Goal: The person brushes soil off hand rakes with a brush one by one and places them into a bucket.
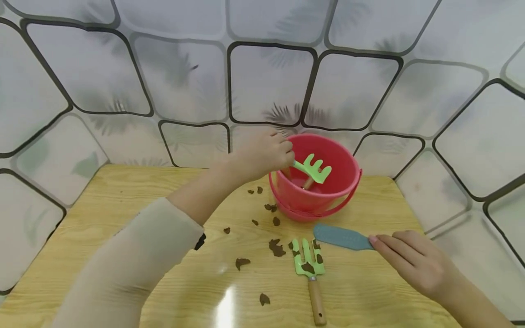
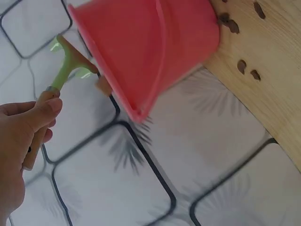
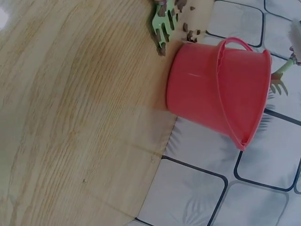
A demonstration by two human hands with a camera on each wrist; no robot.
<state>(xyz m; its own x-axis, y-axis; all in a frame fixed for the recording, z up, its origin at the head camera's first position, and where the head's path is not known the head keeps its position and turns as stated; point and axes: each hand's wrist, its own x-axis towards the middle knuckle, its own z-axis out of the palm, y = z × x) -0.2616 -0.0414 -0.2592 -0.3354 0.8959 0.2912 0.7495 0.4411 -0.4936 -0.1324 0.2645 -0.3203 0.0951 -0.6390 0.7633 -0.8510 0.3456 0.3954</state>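
My left hand [image 1: 266, 155] grips the wooden handle of a small green hand rake [image 1: 316, 171], its tines over the mouth of the pink bucket [image 1: 301, 198]. The left wrist view shows the thumb and fingers round that handle [image 2: 40, 127], beside the bucket rim. A wooden handle [image 1: 308, 183] shows inside the bucket. My right hand [image 1: 422, 262] holds the narrow end of a flat blue-grey paddle-shaped tool [image 1: 342, 236], low at the bucket's front right. A green hand fork [image 1: 315, 291] with brown bits on its tines lies in front of the bucket.
Brown flakes [image 1: 276, 248] are scattered over the wooden table [image 1: 184, 273], mostly left of the fork and bucket. A wall with a stone-block pattern [image 1: 270, 86] rises behind the table and bends forward at both sides. The bucket's handle [image 1: 340, 207] hangs down in front.
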